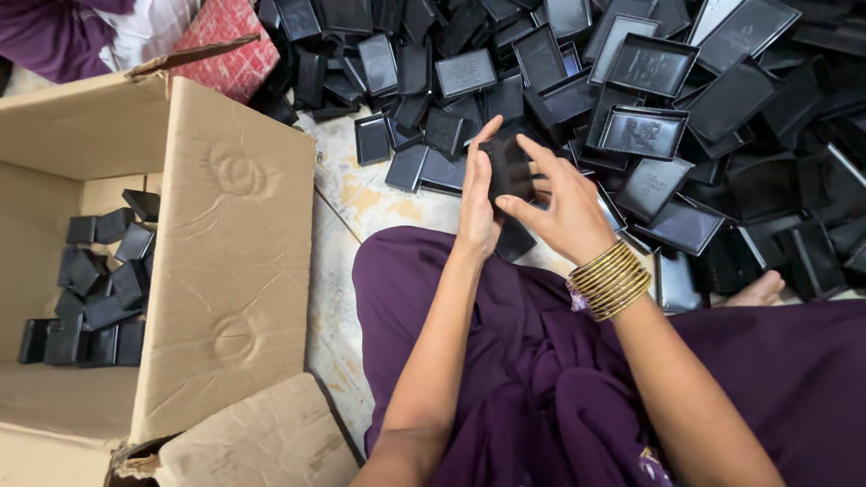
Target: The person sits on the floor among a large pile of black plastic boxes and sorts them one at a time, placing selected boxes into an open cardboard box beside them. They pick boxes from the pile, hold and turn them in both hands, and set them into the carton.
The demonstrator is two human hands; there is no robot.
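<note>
My left hand [476, 194] and right hand [564, 212] cover most of the black box [507, 171] I hold, so I can't tell how its parts sit together. The heap of black trays [686, 99] runs off the top and right edges. The cardboard carton [225, 261] is cut by the left edge, its near wall hiding perhaps more boxes.

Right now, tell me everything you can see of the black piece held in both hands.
The small black box looks like matte plastic, rectangular and flat-sided. It is held roughly upright above the purple-clad lap, in front of the pile of black trays and lids on the floor. The left hand presses along its left edge; the right hand covers its right side with spread fingers. Whether it is closed is hidden.
</note>
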